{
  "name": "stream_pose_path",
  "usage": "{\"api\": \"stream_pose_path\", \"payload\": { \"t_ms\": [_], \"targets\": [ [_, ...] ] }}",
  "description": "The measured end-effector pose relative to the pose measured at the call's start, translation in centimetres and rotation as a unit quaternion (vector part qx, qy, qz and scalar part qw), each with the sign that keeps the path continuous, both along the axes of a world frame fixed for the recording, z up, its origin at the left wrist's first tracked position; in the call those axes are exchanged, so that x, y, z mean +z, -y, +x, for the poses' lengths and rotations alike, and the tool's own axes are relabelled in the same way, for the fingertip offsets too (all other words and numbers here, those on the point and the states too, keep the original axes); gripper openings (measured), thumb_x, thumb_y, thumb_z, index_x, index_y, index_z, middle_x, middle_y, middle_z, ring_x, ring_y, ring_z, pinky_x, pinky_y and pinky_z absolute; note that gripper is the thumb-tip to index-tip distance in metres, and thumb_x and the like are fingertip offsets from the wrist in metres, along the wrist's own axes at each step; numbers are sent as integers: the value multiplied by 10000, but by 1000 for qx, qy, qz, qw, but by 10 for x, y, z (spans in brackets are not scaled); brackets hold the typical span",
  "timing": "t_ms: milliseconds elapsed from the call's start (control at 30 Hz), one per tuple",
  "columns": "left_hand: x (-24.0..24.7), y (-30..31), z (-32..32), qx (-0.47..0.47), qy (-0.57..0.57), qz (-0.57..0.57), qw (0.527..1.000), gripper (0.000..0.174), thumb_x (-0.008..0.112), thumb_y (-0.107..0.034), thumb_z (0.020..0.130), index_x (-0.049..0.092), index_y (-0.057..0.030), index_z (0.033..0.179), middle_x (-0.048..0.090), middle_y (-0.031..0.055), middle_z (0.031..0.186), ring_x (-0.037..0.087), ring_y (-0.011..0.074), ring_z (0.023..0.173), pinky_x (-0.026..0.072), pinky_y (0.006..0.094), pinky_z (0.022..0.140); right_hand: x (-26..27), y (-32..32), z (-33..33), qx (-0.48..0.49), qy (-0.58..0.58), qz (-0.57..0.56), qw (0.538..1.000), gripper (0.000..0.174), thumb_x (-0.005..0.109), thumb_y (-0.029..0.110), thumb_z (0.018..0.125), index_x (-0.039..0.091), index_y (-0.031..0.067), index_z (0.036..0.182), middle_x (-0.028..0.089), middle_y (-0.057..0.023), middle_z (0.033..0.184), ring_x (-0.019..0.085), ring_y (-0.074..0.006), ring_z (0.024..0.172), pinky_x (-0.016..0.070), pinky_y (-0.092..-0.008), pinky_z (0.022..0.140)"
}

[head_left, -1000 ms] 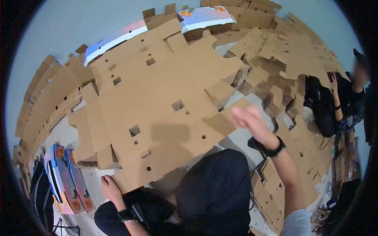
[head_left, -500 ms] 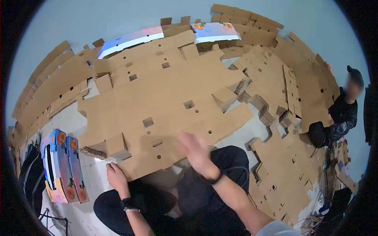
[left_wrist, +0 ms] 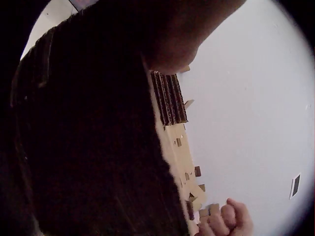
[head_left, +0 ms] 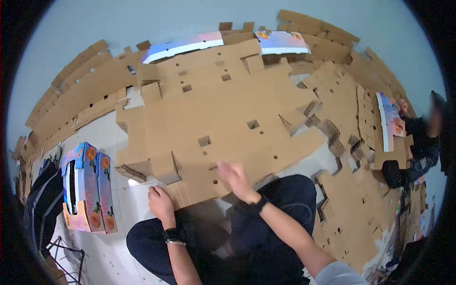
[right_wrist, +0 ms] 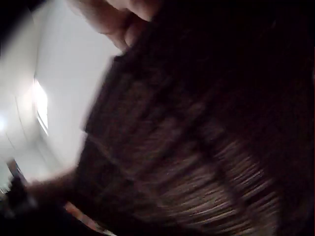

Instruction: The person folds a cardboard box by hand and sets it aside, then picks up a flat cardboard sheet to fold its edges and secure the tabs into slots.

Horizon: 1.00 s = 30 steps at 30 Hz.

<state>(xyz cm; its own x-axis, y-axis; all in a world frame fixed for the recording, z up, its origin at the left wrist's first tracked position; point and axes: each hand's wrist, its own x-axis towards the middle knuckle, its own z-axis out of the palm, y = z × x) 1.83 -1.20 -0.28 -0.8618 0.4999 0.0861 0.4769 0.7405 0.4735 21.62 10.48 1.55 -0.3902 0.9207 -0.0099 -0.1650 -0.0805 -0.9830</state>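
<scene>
A large brown cardboard sheet (head_left: 213, 109) with square and round holes lies in front of the person, its near flap reaching the knees. My left hand (head_left: 161, 205) grips the left end of the near flap, with the fingers curled at its edge. My right hand (head_left: 236, 180) is over the middle of this flap, near a slot. Its fingers (left_wrist: 229, 216) look curled in the left wrist view and hold nothing visible. In the right wrist view, fingers (right_wrist: 110, 17) show over the shaded cardboard (right_wrist: 172, 162). Motion blur softens the right fingertips.
Two printed boxes (head_left: 80, 190) stand on the left floor near a dark bag (head_left: 45, 199). More cut cardboard (head_left: 354, 209) lies at the right. Cardboard pieces (head_left: 90, 90) line the wall. Another person (head_left: 418, 142) sits far right beside a printed panel (head_left: 392, 121).
My right hand has moved left along the near flap from its right end to the middle. The left hand stays at its corner. A printed panel now shows beside the other person.
</scene>
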Motion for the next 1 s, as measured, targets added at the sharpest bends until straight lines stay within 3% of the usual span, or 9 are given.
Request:
{"api": "stream_pose_path", "payload": {
  "t_ms": [67,167,433,533,633,700,767,900,1000],
  "targets": [
    [2,-4,-3,-12,4,3,1000,319,375,-296,919,531,-19,942,598,213,958,569,424,861,430,505,713,-25,-8,-1,27,103,43,993,497,467,352,949,372,34,578,282,26,525,303,-59,523,269,-280,457],
    [2,-5,-1,7,-4,9,1000,324,374,-299,919,529,-15,939,595,211,965,564,427,854,423,509,717,-23,4,-15,-19,28,82,996,529,468,382,941,363,17,572,255,2,490,294,-76,483,266,-298,439],
    [2,-5,-2,-6,-5,-24,1000,334,377,-300,919,539,-11,963,591,209,968,559,417,881,425,490,726,-6,4,-5,46,138,113,983,576,461,411,927,414,0,526,336,-109,449,322,-147,407,283,-348,428],
    [8,-4,4,-19,-52,-20,998,270,411,-227,909,562,-17,987,580,157,1046,542,345,989,297,522,976,-9,8,-8,47,177,143,973,540,480,360,935,326,26,540,250,30,501,271,-59,487,239,-303,436],
    [9,-2,12,-81,-191,37,977,223,454,-189,881,573,-31,983,564,139,1090,507,307,1063,174,553,1047,-23,1,-6,5,202,240,949,554,446,406,932,437,-4,559,351,-126,476,335,-174,422,295,-371,446],
    [14,-5,21,-114,-143,-5,983,228,495,-183,853,568,-22,996,550,149,1109,477,305,1102,184,547,1052,-25,5,-7,31,135,163,977,546,452,422,927,463,-8,590,368,-138,492,350,-180,433,307,-361,453],
    [22,-2,42,-285,-217,-1,934,266,510,-216,856,555,5,998,553,170,1087,482,321,1087,175,551,1058,-6,12,0,16,79,166,983,528,467,416,928,495,-16,625,372,-117,489,355,-146,452,311,-354,460],
    [27,-12,35,-359,-128,-41,924,344,514,-309,883,555,17,983,560,207,982,503,370,976,350,485,911,102,9,96,101,208,156,960,422,501,375,931,576,-9,774,544,45,694,479,-60,649,386,-257,554],
    [11,-21,25,-352,-131,-32,926,393,483,-350,898,583,29,887,587,215,889,527,368,905,391,455,826,114,2,199,-117,164,186,962,253,483,244,927,597,26,870,583,-4,772,535,-94,713,430,-236,644]
  ]
}}
